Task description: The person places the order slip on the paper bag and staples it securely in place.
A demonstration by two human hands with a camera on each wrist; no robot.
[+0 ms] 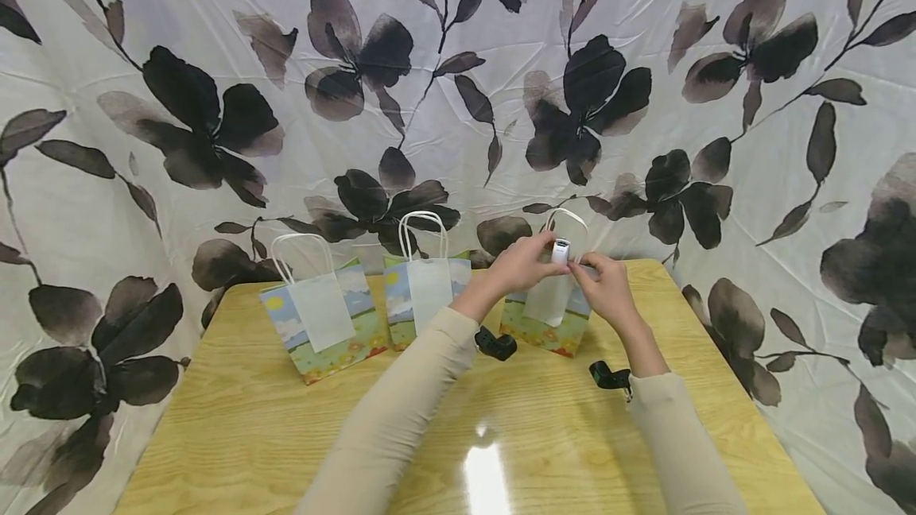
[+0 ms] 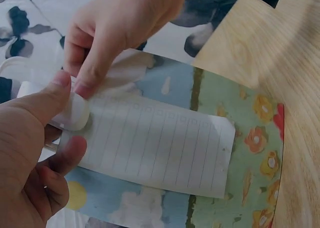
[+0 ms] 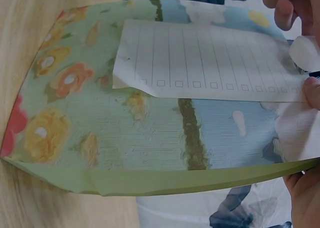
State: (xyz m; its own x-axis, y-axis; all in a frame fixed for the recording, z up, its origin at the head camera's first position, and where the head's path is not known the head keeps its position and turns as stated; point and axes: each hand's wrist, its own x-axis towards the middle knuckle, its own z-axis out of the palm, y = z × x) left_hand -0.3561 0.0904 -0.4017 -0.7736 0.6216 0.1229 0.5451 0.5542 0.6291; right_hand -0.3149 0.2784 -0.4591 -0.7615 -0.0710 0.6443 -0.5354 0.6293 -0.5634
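At the right end of the row, a paper gift bag [image 1: 533, 334] with a painted meadow and white handles stands on the table. A lined paper slip with small checkboxes [image 2: 160, 143] lies against its front. My left hand [image 1: 525, 265] holds a small white stapler [image 1: 561, 253] between thumb and fingers at the slip's top end. In the right wrist view the stapler [image 3: 304, 53] sits right at the slip's edge, with metal showing. My right hand [image 1: 607, 286] pinches the bag's top rim beside the stapler, thumb on the front; its other fingers are partly hidden behind the bag.
Two similar bags stand to the left, one at the far left [image 1: 370, 320] and one in the middle [image 1: 398, 316], each with a white slip [image 1: 324, 315] on its front. A floral cloth [image 1: 487, 141] hangs behind the wooden table [image 1: 544, 435]. Black wrist cameras [image 1: 496, 344] sit below the hands.
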